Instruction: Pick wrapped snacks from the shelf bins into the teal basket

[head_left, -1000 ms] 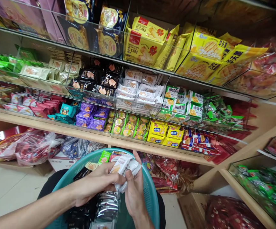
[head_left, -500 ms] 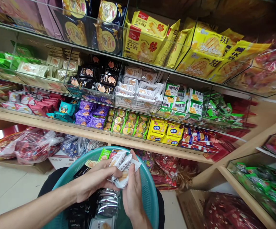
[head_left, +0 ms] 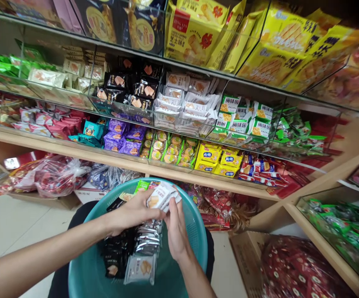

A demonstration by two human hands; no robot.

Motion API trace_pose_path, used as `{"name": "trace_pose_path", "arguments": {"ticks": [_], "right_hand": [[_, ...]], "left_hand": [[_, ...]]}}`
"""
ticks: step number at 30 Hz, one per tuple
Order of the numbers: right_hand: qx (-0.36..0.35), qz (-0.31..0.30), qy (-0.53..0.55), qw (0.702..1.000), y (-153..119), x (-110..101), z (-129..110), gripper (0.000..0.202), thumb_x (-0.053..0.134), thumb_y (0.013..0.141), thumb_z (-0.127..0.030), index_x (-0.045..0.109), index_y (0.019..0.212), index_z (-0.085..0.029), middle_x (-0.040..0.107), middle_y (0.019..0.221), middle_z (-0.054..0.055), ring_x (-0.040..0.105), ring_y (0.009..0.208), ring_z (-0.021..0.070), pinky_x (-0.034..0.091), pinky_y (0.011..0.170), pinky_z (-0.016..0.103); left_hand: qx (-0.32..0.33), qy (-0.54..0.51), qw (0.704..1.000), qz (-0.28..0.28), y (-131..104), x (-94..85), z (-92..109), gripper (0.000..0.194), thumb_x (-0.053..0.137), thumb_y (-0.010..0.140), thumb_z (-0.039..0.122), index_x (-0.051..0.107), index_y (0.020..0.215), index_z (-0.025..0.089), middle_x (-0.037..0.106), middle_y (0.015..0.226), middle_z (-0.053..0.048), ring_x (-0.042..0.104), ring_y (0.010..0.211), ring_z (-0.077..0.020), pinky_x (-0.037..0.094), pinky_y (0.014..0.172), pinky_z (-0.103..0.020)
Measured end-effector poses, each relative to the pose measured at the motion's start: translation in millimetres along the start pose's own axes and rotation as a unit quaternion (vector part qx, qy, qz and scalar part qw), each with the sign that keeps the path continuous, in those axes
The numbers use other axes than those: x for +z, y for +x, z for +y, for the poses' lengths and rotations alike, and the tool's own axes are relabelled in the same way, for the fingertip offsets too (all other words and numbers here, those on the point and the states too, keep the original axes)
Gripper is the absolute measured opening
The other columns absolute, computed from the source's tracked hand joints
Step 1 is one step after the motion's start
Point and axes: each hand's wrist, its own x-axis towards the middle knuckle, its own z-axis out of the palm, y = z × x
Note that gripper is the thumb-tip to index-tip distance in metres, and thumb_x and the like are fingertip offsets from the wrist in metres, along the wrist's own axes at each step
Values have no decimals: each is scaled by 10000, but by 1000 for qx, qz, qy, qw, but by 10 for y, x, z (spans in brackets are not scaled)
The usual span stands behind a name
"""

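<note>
Several white snack packets are bunched together above a teal plastic basket. My left hand grips them from the left, its thumb across their lower side. On their right edge, my right hand closes its fingers and thumb round the same bunch. Below my hands, a row of silvery-white packets lies in the basket beside black packets. A green packet shows at the basket's far side, partly behind the held bunch.
Ahead, shelves with clear dividers hold white packets, black packets, purple packets and yellow bags. Bagged red goods lie under the bottom shelf. At the right stands a cardboard box beside a wooden shelf edge.
The white packets have been turned and squared together between my hands, their printed faces now showing. The view has shifted, revealing more of the basket's contents.
</note>
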Motion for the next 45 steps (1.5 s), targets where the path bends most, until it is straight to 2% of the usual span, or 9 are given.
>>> {"name": "trace_pose_path", "arguments": {"ticks": [6,10,15,21,26,30,33,38,45], "right_hand": [[52,-35,-37,997,-125,-61,-262,618,632,788,-405,362,1322,-249,601,1240,56,579,1108,221,453,980,403],[92,-35,-42,994,-239,-116,-292,650,702,731,-360,382,1287,-261,609,1218,42,608,1051,212,478,954,396],[137,-24,-14,990,-315,-245,-258,668,737,705,-335,380,1267,-278,630,1177,32,615,1017,191,514,834,333],[188,-56,23,980,-327,-453,-246,696,679,773,-312,283,1344,-318,672,1045,6,626,896,144,489,753,285],[208,-45,37,976,-400,-622,-56,702,662,791,-324,260,1367,-313,661,1092,30,609,942,166,476,775,321],[211,-34,46,976,-468,-723,91,753,664,792,-313,205,1389,-322,640,1151,42,608,958,177,475,808,352],[203,-32,61,977,-486,-750,137,775,658,799,-301,173,1402,-334,648,1123,34,612,955,182,474,826,363],[193,-27,76,978,-487,-751,145,750,638,814,-300,178,1405,-342,632,1158,37,604,999,201,470,828,361],[200,-26,83,976,-483,-753,150,722,644,808,-284,218,1389,-336,629,1173,34,597,1005,188,461,836,361]], "left_hand": [[118,197,973,12,-38,-7,-134,374,660,702,316,578,1029,156,635,896,-39,555,765,-187,412,669,-260],[125,251,960,-10,-111,66,-185,370,655,722,317,565,1049,169,635,895,-34,565,755,-186,408,659,-259],[127,190,970,-85,-153,119,-203,339,668,717,354,548,968,160,612,867,-5,541,770,-167,420,672,-252],[16,29,989,-147,-248,170,-261,333,569,814,424,520,988,145,506,753,17,455,673,-123,360,585,-222],[-8,89,991,-97,-532,251,-485,433,521,832,489,460,1131,182,567,807,-6,497,693,-150,379,590,-239],[-61,299,943,-131,-819,300,-753,260,462,837,405,568,899,176,618,800,-40,537,701,-186,365,595,-273],[-105,382,887,-237,-884,327,-855,385,363,863,414,645,890,153,674,818,-115,596,694,-242,356,545,-301],[-61,443,818,-361,-766,339,-849,645,165,906,431,684,1011,62,690,888,-232,656,771,-328,447,580,-371],[-94,452,805,-374,-681,335,-1012,766,100,887,565,613,1178,76,631,1111,-267,604,1039,-381,464,870,-505]]}}
